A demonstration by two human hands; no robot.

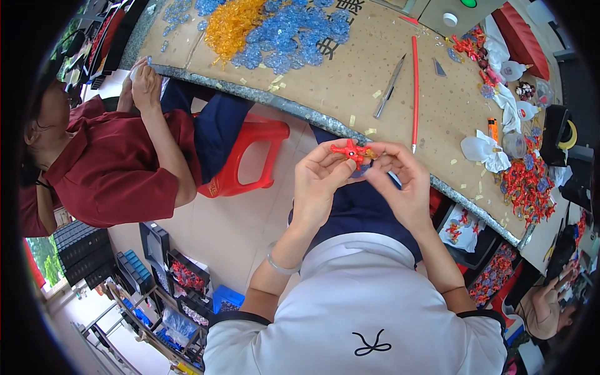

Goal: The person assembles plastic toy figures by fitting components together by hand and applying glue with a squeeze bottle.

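- Red toy figure [350, 150]: held between both hands, beside the near edge of the table [340, 94].
- Left hand [317, 182]: thumb and fingers pinch the figure's body.
- Right hand [405, 181]: fingers curled, tips at the orange end [371, 153]; I cannot tell whether they grip it or only steady it.
- Handling: I would brace the body with the left pinch and make fine adjustments with the right fingertips, pressing straight, since slim projections could bend or snap.
- Material: apparently glossy, opaque plastic, branching in outline, with an eye-like mark; a translucent blue part [360, 170] shows below.
- Stock: from my remote view, glassy blue pieces [289, 39] and orange pieces [231, 32] form loose, adjoining heaps.
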